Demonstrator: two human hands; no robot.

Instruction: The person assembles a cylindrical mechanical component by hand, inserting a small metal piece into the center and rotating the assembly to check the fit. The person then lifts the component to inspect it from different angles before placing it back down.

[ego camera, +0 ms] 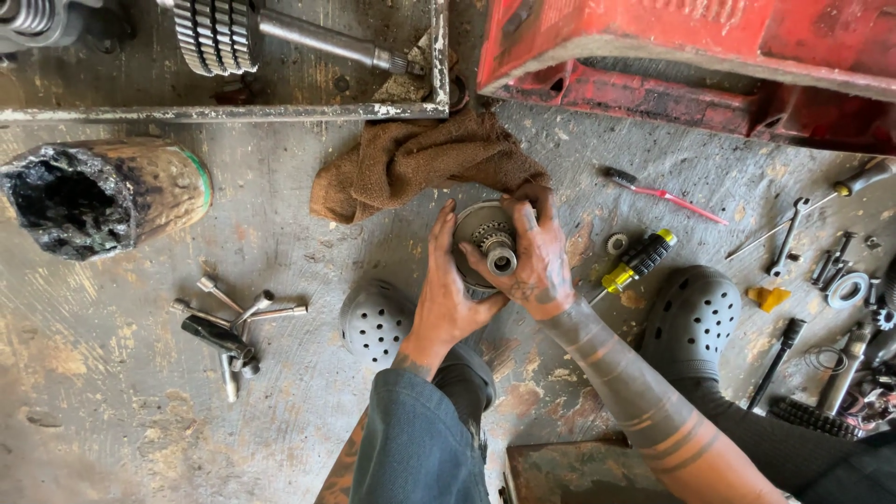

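A round metal clutch-like part (482, 230) with a small centre hub stands on the concrete floor in front of me. My left hand (446, 297) cups its left and lower rim with the fingers pointing up. My right hand (534, 257) lies over its right side, fingers curled on the hub and rim. Both hands are greasy. A brown rag (420, 161) lies crumpled just behind the part, touching it.
Grey perforated clogs (373, 322) (693, 317) flank my hands. A yellow-black screwdriver (637, 262), a red-handled brush (659, 193), cross wrenches (233, 327), a black greasy tin (98, 196), loose tools at the right (840, 280), a tray with a gear shaft (224, 37) and a red machine body (691, 56) surround me.
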